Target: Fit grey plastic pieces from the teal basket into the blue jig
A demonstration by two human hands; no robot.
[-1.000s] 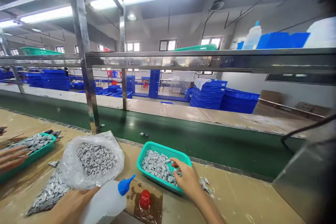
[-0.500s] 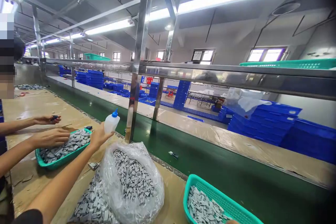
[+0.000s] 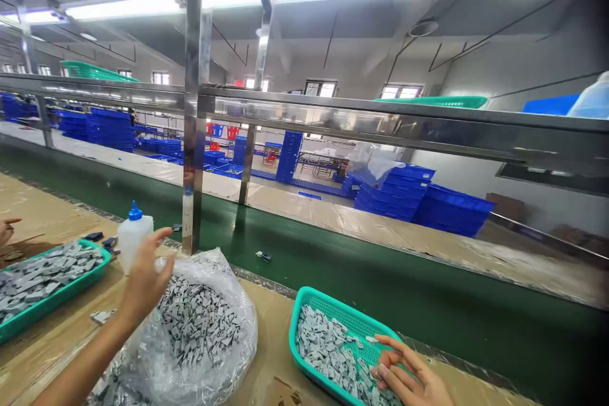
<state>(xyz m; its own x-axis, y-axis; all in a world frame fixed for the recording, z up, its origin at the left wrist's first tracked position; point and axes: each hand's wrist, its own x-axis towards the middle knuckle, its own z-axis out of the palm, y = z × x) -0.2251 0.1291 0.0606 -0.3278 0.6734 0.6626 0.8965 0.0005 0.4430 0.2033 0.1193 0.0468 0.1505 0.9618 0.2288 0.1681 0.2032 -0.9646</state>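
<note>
My left hand [image 3: 145, 282] is open with its fingers apart, between the squeeze bottle and the bag, holding nothing. Just behind its fingers the translucent white squeeze bottle [image 3: 134, 238] with a blue cap stands upright on the table. A clear plastic bag [image 3: 245, 330] full of small grey plastic parts [image 3: 200, 320] lies open below and right of this hand. Over the green basket [image 3: 299, 323] at lower right, my right hand [image 3: 413, 377] has curled fingers, with a small light-grey plastic part [image 3: 372, 339] at the fingertips. More such parts lie in that basket.
Another green basket [image 3: 57, 295] of grey parts is at left, near a co-worker's hand [image 3: 7, 228]. A green conveyor belt [image 3: 323, 279] runs behind the table, with a small dark-and-white piece [image 3: 263, 256] on it. A metal post [image 3: 193, 139] rises beside the bottle.
The squeeze bottle, held up in my left hand before, now stands on the table, and that hand has let go. My view has swung right, bringing my right hand into sight.
</note>
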